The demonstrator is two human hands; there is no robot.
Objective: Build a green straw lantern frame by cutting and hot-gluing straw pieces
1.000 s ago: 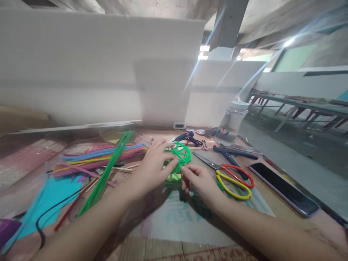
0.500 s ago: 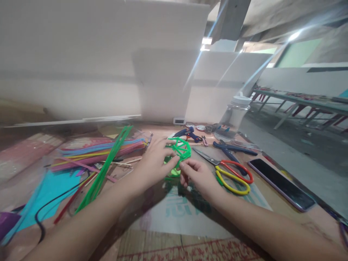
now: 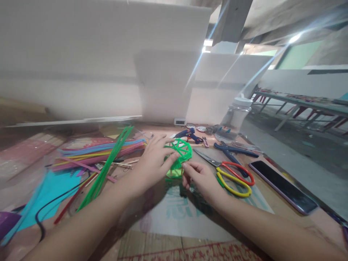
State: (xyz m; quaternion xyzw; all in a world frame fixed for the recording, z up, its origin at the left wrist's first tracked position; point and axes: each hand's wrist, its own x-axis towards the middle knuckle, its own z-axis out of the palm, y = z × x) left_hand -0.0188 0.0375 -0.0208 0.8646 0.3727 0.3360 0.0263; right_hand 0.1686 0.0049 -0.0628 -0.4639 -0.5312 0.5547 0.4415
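Observation:
A green openwork form (image 3: 182, 148), made of bent strips with spokes across its top, stands near the middle of the table. From the left, my left hand (image 3: 154, 159) holds its side between thumb and fingers. My right hand (image 3: 196, 174) is pinched at its lower right edge; whether a strip lies between those fingertips is too small to tell. Beneath the form is a lighter green base (image 3: 174, 174), partly hidden by my left hand.
Scissors (image 3: 233, 177) with red and yellow handles, blue pliers (image 3: 235, 148) and a phone (image 3: 282, 186) lie right. Behind are a blue glue gun (image 3: 190, 135) and a clear bottle (image 3: 236, 116). Green stems (image 3: 108, 166) and coloured bundles (image 3: 100, 154) lie left.
My right hand's fingertips have moved slightly away from my left thumb, and more of the light green base shows. The view has shifted slightly.

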